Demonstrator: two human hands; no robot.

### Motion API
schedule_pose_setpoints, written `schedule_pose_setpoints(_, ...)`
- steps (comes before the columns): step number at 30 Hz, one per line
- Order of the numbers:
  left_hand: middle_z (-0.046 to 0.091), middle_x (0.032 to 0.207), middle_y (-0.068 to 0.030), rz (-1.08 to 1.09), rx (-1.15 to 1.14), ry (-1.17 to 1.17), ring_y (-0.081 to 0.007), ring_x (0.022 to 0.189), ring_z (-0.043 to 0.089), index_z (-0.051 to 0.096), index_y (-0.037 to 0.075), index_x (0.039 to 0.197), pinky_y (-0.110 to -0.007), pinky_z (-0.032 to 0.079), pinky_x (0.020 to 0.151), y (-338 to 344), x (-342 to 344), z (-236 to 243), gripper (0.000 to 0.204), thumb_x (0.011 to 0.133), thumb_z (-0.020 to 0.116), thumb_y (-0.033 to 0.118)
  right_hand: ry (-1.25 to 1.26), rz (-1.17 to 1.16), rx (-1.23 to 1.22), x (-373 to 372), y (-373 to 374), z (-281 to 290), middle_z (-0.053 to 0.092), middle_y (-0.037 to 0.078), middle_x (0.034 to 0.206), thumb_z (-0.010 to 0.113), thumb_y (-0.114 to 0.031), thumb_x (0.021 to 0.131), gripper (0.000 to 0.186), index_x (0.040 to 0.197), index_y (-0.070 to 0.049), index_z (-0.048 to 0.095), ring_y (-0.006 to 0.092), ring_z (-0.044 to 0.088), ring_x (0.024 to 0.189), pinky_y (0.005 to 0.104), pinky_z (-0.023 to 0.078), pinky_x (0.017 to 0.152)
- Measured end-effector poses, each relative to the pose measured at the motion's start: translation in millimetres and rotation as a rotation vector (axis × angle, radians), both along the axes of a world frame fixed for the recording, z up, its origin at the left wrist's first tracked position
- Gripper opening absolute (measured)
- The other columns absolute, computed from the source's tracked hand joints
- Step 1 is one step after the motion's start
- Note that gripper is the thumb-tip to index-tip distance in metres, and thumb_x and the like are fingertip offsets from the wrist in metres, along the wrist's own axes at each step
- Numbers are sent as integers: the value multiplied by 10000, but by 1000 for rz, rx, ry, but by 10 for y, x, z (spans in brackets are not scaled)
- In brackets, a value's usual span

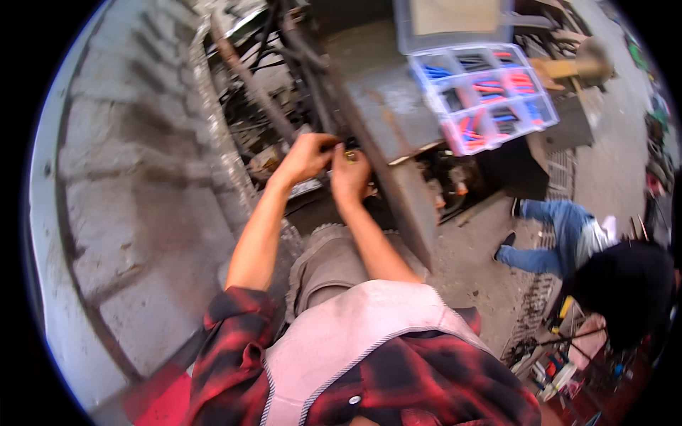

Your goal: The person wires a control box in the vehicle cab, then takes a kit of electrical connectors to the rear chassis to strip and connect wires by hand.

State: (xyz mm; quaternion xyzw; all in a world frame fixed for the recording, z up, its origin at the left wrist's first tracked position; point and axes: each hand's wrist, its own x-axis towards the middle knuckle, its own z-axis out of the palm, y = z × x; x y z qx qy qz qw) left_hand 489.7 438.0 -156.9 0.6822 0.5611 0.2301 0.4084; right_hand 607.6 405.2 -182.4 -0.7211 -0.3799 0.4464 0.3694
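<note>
My left hand point(307, 157) is closed in a pinch, its fingertips pointing toward the right hand. Close beside it, my right hand point(350, 175) is closed too, thumb and fingers pressed together. A small gold-coloured piece point(350, 155) shows at the right fingers; whether it is worn or held I cannot tell. What the fingertips pinch is too small and blurred to name. Both hands are over a gap between a rusty metal beam point(366, 117) and an open cavity with dark pipes and cables point(266, 92).
A clear compartment box point(465, 148) of red, blue and black tube pieces lies open on a metal surface point(398, 106). A large grey metal panel point(142, 213) curves along the left. At right, a person in jeans point(543, 259) is near tools on the floor point(561, 369).
</note>
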Motion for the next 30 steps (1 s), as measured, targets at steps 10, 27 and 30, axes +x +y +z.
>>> schedule_pose_setpoints(10,669,885,-31,30,-407,-314,-100,762,593,660,-57,1047,-269,506,668,97,1,-16,207,899,573,59,-26,-184,159,-146,-108,-128,679,231,933,630,-457,866,481,1001,2,675,411,648,883,469,497,770)
schedule_pose_setpoints(27,635,755,-44,158,-478,-168,-141,655,608,653,-61,877,-296,508,561,139,242,5,145,748,630,1,-390,189,334,129,-519,-169,633,211,1082,606,-190,892,462,1325,-87,481,408,605,990,501,455,863)
schedule_pose_setpoints(30,615,710,-30,183,-261,-164,-101,640,552,639,-60,801,-266,449,579,50,150,-213,110,742,644,33,-400,163,443,112,-546,-155,678,189,862,600,-145,877,384,1247,-97,506,390,651,801,498,481,719)
